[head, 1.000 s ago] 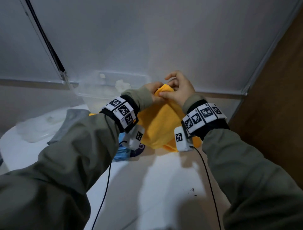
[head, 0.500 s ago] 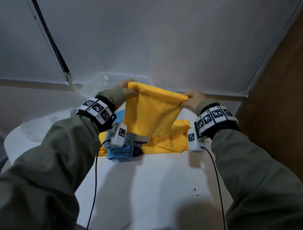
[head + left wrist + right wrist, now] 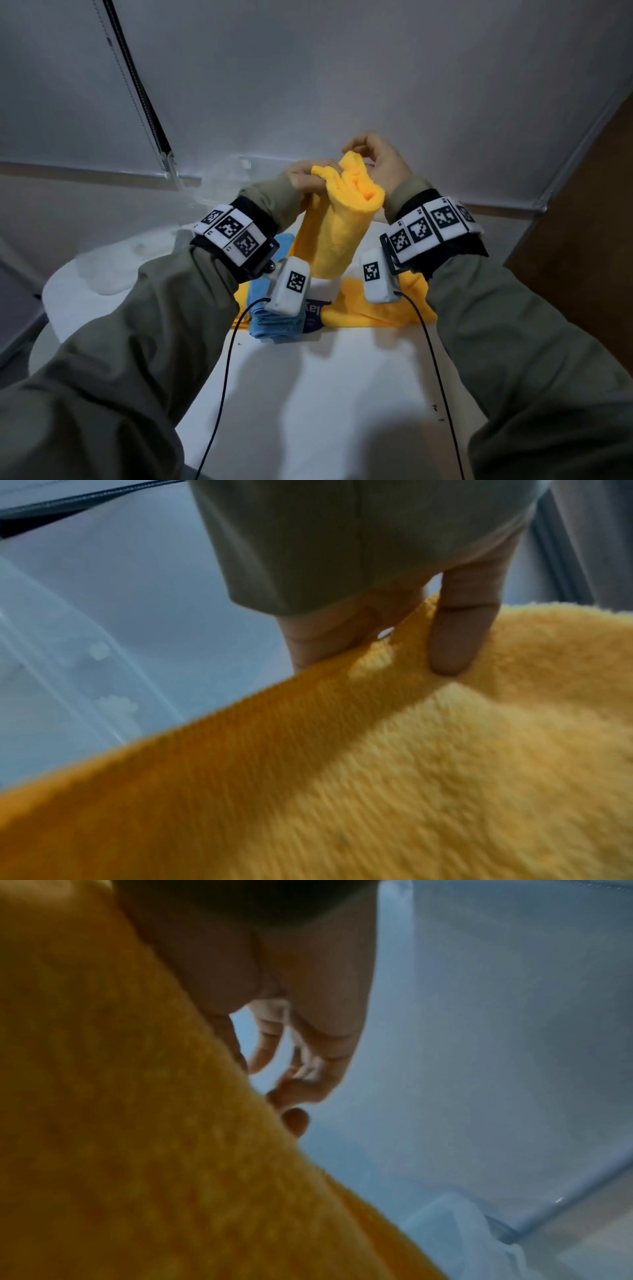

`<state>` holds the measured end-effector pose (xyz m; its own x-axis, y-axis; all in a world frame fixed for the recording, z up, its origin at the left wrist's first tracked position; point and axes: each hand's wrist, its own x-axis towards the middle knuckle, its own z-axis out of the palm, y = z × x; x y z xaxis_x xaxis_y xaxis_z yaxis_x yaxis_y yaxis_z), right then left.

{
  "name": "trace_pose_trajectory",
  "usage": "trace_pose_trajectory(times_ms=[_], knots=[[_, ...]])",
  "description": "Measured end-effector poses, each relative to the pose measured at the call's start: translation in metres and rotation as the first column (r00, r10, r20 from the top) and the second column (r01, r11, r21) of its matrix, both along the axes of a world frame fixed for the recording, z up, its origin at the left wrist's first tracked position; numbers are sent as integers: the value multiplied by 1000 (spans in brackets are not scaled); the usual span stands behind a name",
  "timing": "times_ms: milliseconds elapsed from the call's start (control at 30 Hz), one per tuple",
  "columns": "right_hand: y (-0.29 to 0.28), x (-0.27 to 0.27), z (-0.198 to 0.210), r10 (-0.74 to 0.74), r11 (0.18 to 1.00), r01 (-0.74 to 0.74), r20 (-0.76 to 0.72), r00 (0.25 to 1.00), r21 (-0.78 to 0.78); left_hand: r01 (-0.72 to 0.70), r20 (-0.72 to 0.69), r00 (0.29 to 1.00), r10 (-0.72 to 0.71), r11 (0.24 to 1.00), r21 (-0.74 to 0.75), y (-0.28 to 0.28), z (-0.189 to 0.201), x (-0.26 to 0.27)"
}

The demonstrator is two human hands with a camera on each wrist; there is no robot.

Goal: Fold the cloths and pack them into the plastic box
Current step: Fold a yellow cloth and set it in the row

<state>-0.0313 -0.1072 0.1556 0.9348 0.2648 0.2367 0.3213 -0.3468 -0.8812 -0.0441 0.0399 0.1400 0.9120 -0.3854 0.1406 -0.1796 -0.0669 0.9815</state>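
Note:
I hold a yellow cloth (image 3: 337, 236) up above the table, folded in half and hanging down. My left hand (image 3: 303, 176) pinches its top corners; the left wrist view shows the thumb (image 3: 459, 631) pressing the cloth (image 3: 411, 777) against the fingers. My right hand (image 3: 383, 168) is right beside it, fingers curled at the cloth's top edge, and the cloth (image 3: 137, 1150) lies against its palm (image 3: 308, 988). The clear plastic box (image 3: 219, 195) stands behind the hands at the wall, mostly hidden.
On the white table (image 3: 342, 394) under the hands lie a second yellow cloth (image 3: 380, 308), a stack of folded blue cloths (image 3: 274, 322) and a white and purple label (image 3: 315, 308). A clear lid (image 3: 109, 263) sits at the left. A brown panel (image 3: 599, 240) bounds the right.
Half a second ago my hands held the cloth spread wide by its top corners. They have come together, so the cloth is doubled over and hangs narrower.

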Motion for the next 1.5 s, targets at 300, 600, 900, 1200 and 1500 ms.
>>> trace_pose_trajectory(times_ms=[300,600,900,1200,1500], knots=[[46,-5,4,88,966,-85,-2,996,246,-152,60,986,153,988,-13,74,-11,19],[98,11,-3,41,991,-49,-62,997,-124,-372,49,928,370,928,24,133,-18,15],[173,27,-76,29,996,-61,-437,899,-60,-583,-239,766,597,801,136,162,-77,22],[193,48,-138,-119,958,-22,-469,875,-284,-236,-578,681,450,882,408,189,-160,29],[176,42,-162,-334,620,68,-185,924,-782,-160,-371,698,613,638,753,163,-177,28]])
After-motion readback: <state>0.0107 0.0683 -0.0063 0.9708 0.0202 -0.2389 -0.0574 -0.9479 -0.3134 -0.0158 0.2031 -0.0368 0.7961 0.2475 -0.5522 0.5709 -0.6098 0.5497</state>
